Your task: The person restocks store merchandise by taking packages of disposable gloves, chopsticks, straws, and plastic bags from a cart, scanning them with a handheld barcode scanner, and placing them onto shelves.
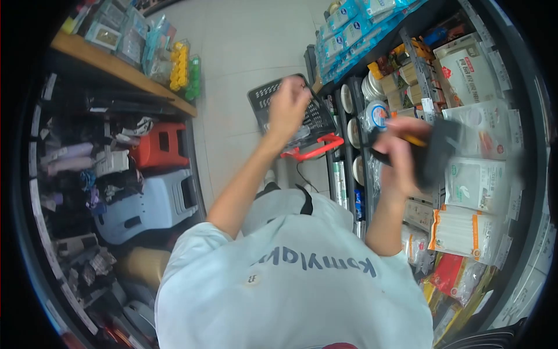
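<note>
My left hand (288, 107) is over a black shopping basket (270, 96) with a red handle (317, 150). Its fingers look curled closed, but blur hides whatever may be in them. On the right, my right hand (398, 154) is wrapped round a black handheld device (436, 154) with a small orange-yellow part, also blurred by motion. That device is in front of a shelf with clear-wrapped white packs (474, 183). A few items, hard to make out, lie inside the basket.
To the left, a shelf holds a red stool (160, 145), a light blue stool (148, 206) and bagged goods. Blue packets (349, 35) are piled at the upper right. Stacked white plates (373, 86) stand on the right shelf. Pale floor tiles (229, 52) run between the shelves.
</note>
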Available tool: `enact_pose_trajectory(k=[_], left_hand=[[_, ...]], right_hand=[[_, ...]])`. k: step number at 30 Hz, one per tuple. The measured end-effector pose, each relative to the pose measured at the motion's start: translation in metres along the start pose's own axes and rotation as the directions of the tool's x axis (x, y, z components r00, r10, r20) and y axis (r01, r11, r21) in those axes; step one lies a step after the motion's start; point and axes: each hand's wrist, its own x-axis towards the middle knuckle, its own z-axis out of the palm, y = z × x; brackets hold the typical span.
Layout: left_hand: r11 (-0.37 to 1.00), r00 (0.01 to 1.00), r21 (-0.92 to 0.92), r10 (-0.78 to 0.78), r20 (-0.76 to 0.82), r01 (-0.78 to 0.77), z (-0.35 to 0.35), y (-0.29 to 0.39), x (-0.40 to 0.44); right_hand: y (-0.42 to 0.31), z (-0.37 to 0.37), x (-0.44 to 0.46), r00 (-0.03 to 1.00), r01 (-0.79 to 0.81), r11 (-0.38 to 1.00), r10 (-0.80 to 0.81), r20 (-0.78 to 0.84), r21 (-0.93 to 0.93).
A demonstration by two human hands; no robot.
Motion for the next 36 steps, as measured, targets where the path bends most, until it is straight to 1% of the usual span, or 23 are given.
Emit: enact_pose_trajectory(k=[2, 3, 4, 6, 7, 8, 10, 11, 13, 16, 19, 20, 21, 22, 24, 25, 26, 27, 29, 30, 32, 33, 36], left_hand=[[0.964, 0.949, 0.204, -0.216, 0.230, 0.170, 0.050, -0.112, -0.019], [0.944, 0.943, 0.312, -0.195, 0.271, 0.106, 0.074, -0.165, -0.039], [0.897, 0.920, 0.436, -0.225, 0.321, 0.067, 0.091, -0.193, -0.057], [0.775, 0.772, 0.607, -0.492, 0.404, 0.176, 0.119, -0.246, -0.094], [0.719, 0.696, 0.661, -0.588, 0.412, 0.215, 0.127, -0.256, -0.109], [0.710, 0.687, 0.682, -0.585, 0.431, 0.177, 0.127, -0.259, -0.126], [0.703, 0.687, 0.696, -0.578, 0.440, 0.146, 0.131, -0.257, -0.140], [0.695, 0.714, 0.707, -0.562, 0.418, 0.134, 0.132, -0.251, -0.145], [0.682, 0.735, 0.720, -0.552, 0.394, 0.127, 0.135, -0.247, -0.154], [0.684, 0.713, 0.724, -0.552, 0.432, 0.091, 0.133, -0.247, -0.172], [0.679, 0.721, 0.728, -0.552, 0.419, 0.096, 0.128, -0.243, -0.198], [0.658, 0.690, 0.748, -0.578, 0.435, 0.080, 0.125, -0.240, -0.206], [0.638, 0.659, 0.767, -0.605, 0.447, 0.065, 0.124, -0.239, -0.214], [0.630, 0.666, 0.773, -0.608, 0.431, 0.075, 0.124, -0.237, -0.222], [0.611, 0.710, 0.792, -0.550, 0.440, -0.017, 0.123, -0.236, -0.243], [0.599, 0.715, 0.801, -0.556, 0.423, -0.008, 0.126, -0.235, -0.255], [0.578, 0.778, 0.816, -0.513, 0.364, -0.001, 0.128, -0.229, -0.267], [0.557, 0.831, 0.830, -0.465, 0.306, 0.007, 0.129, -0.224, -0.278], [0.538, 0.822, 0.843, -0.488, 0.293, 0.019, 0.122, -0.210, -0.296], [0.533, 0.813, 0.846, -0.502, 0.296, 0.021, 0.118, -0.206, -0.305], [0.504, 0.794, 0.864, -0.531, 0.296, 0.015, 0.114, -0.204, -0.326], [0.479, 0.799, 0.877, -0.543, 0.260, 0.041, 0.114, -0.203, -0.335], [0.419, 0.813, 0.905, -0.549, 0.193, 0.068, 0.119, -0.201, -0.365]], right_hand=[[0.069, -0.007, -0.017, 0.911, -0.407, 0.896, 0.413, -0.006, -0.176], [0.114, -0.022, -0.029, 0.843, -0.504, 0.807, 0.537, 0.026, -0.308], [0.163, -0.035, -0.048, 0.860, -0.445, 0.804, 0.507, 0.064, -0.394], [0.201, -0.050, -0.077, 0.854, -0.367, 0.682, 0.517, 0.062, -0.633], [0.207, -0.051, -0.087, 0.863, -0.347, 0.669, 0.502, 0.054, -0.658], [0.228, -0.068, -0.106, 0.805, -0.368, 0.603, 0.588, 0.082, -0.707], [0.247, -0.089, -0.128, 0.688, -0.477, 0.492, 0.725, 0.039, -0.728], [0.257, -0.094, -0.131, 0.688, -0.469, 0.493, 0.724, 0.047, -0.733], [0.272, -0.105, -0.146, 0.786, -0.275, 0.637, 0.580, 0.213, -0.720], [0.304, -0.112, -0.162, 0.765, -0.247, 0.685, 0.572, 0.296, -0.685], [0.329, -0.117, -0.191, 0.736, -0.277, 0.734, 0.577, 0.353, -0.620], [0.336, -0.118, -0.201, 0.717, -0.296, 0.742, 0.588, 0.374, -0.601], [0.341, -0.121, -0.216, 0.557, -0.572, 0.633, 0.766, 0.320, -0.521], [0.344, -0.126, -0.232, 0.554, -0.567, 0.641, 0.761, 0.336, -0.517], [0.332, -0.133, -0.255, 0.563, -0.629, 0.631, 0.772, 0.295, -0.454], [0.323, -0.140, -0.262, 0.514, -0.671, 0.589, 0.807, 0.290, -0.450], [0.318, -0.147, -0.267, 0.510, -0.672, 0.595, 0.803, 0.306, -0.442], [0.312, -0.155, -0.274, 0.560, -0.596, 0.650, 0.757, 0.337, -0.470], [0.325, -0.175, -0.302, 0.625, -0.429, 0.747, 0.652, 0.430, -0.508], [0.322, -0.179, -0.311, 0.625, -0.445, 0.750, 0.652, 0.430, -0.490], [0.317, -0.183, -0.330, 0.505, -0.554, 0.700, 0.713, 0.487, -0.450], [0.316, -0.181, -0.337, 0.526, -0.475, 0.755, 0.655, 0.542, -0.452], [0.294, -0.182, -0.357, 0.498, -0.482, 0.714, 0.700, 0.512, -0.507]])
